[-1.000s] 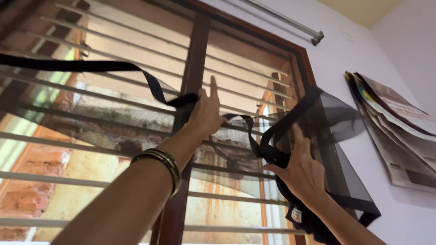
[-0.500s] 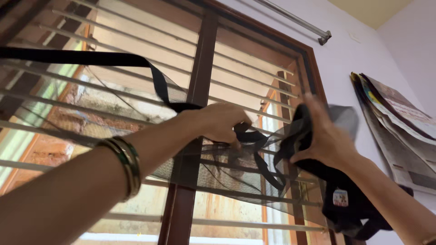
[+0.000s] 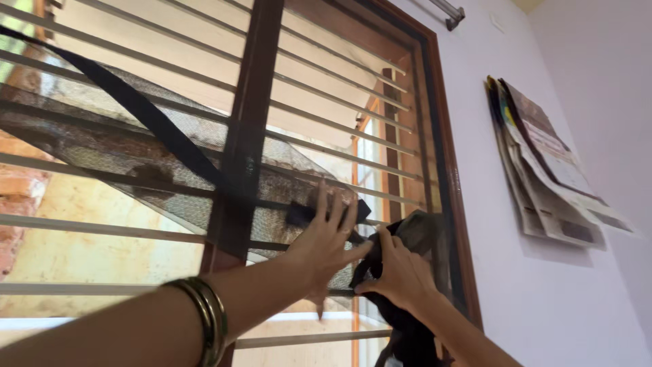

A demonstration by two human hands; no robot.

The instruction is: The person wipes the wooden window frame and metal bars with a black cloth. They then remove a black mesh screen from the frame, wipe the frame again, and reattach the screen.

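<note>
A dark mesh window screen [image 3: 129, 160] with a black fabric border strip [image 3: 146, 119] hangs loosely across the barred window [image 3: 326, 119]. My left hand [image 3: 326, 245], bangles on the wrist, lies flat with fingers spread on the mesh, pressing it against the bars right of the brown centre post [image 3: 241, 136]. Just to its right, my right hand [image 3: 401, 272] is closed on a bunched-up part of the mesh and its black edging near the window's right frame [image 3: 445, 170]. More black fabric hangs down below that hand.
Horizontal metal bars run across both window halves. A stack of hanging calendars or papers [image 3: 550, 170] is on the pale wall to the right. A curtain rod end [image 3: 451, 12] sticks out above the frame. Brick and plastered walls show outside.
Both hands have dropped lower and to the right on the window. My left hand went from gripping the strip to lying flat on the mesh; the right has bunched the mesh near the right frame.
</note>
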